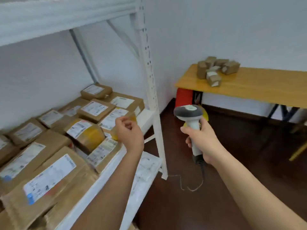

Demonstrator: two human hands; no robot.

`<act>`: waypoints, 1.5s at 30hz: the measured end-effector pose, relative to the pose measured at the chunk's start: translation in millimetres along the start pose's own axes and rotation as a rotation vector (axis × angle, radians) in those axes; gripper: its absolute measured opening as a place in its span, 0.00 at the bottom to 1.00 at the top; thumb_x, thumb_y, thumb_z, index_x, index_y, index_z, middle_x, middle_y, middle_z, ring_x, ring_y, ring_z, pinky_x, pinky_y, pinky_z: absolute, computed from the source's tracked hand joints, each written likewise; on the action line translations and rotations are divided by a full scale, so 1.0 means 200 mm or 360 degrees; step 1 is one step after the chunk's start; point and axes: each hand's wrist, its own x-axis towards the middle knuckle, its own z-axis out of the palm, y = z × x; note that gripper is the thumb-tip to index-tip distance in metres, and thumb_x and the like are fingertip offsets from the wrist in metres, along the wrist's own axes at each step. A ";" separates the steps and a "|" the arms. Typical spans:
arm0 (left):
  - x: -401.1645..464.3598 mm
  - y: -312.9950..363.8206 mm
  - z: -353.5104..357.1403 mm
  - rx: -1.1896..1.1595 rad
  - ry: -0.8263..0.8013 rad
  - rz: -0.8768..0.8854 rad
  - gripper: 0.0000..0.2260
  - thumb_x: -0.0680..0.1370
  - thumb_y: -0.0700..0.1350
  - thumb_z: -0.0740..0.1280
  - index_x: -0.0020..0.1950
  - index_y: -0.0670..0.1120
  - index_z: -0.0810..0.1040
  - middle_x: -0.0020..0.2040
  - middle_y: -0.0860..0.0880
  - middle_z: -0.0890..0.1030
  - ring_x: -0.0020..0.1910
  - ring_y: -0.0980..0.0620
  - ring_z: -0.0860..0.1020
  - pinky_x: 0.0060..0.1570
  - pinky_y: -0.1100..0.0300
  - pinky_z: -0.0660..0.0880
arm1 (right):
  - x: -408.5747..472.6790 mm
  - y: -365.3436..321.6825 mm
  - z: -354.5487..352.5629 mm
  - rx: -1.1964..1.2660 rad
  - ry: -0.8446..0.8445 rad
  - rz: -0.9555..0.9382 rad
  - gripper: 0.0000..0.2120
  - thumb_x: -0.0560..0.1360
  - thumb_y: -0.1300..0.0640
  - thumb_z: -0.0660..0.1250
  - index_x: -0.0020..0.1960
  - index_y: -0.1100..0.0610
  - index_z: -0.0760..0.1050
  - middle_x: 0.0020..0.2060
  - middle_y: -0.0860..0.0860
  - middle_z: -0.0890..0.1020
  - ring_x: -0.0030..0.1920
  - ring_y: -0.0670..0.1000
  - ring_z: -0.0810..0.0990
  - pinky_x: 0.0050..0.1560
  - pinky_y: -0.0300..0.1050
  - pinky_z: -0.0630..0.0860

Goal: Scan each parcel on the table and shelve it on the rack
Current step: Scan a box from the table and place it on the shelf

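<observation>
White metal rack [150, 67] on your left: its shelf packed with brown cardboard parcels bearing white labels [49, 156], some stacked. Wooden table with black legs [259, 87] ahead on your right: small brown boxes [214, 70] clustered at far left corner. Dark wooden floor [216, 196] beneath both.

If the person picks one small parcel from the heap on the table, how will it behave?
The small parcels look like taped cardboard, so probably stiff and light. They lie in a loose heap on the table; neighbours may shift or tumble. Flat sides mean rolling is unlikely.
</observation>
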 end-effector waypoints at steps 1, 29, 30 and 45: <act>-0.03 0.00 0.13 -0.0038 -0.0100 -0.0045 0.09 0.78 0.33 0.61 0.51 0.47 0.71 0.41 0.48 0.75 0.36 0.54 0.73 0.37 0.64 0.71 | 0.04 -0.01 -0.10 0.0016 0.0083 0.0004 0.15 0.76 0.61 0.70 0.59 0.54 0.71 0.40 0.54 0.77 0.26 0.47 0.74 0.28 0.42 0.73; -0.22 -0.30 3.29 0.0206 -0.0761 -0.0610 0.12 0.75 0.30 0.58 0.45 0.48 0.72 0.42 0.47 0.76 0.48 0.40 0.80 0.51 0.47 0.78 | 2.08 -0.12 -2.05 0.0488 0.0595 0.0110 0.11 0.79 0.56 0.67 0.59 0.53 0.71 0.49 0.54 0.78 0.30 0.48 0.76 0.34 0.44 0.74; -0.19 -0.34 3.39 0.0227 -0.0745 -0.0632 0.12 0.75 0.31 0.59 0.44 0.49 0.72 0.42 0.47 0.76 0.48 0.40 0.80 0.52 0.47 0.78 | 2.17 -0.11 -2.08 0.0480 0.0609 0.0131 0.11 0.79 0.56 0.67 0.60 0.53 0.71 0.48 0.54 0.78 0.30 0.48 0.76 0.35 0.45 0.75; 0.20 -0.63 4.69 0.0614 -0.0929 -0.0762 0.07 0.77 0.35 0.64 0.54 0.42 0.74 0.51 0.46 0.76 0.46 0.46 0.75 0.36 0.57 0.68 | 3.44 -0.32 -2.53 0.0324 0.0504 0.0102 0.10 0.78 0.53 0.70 0.59 0.52 0.76 0.49 0.54 0.78 0.41 0.50 0.80 0.47 0.47 0.81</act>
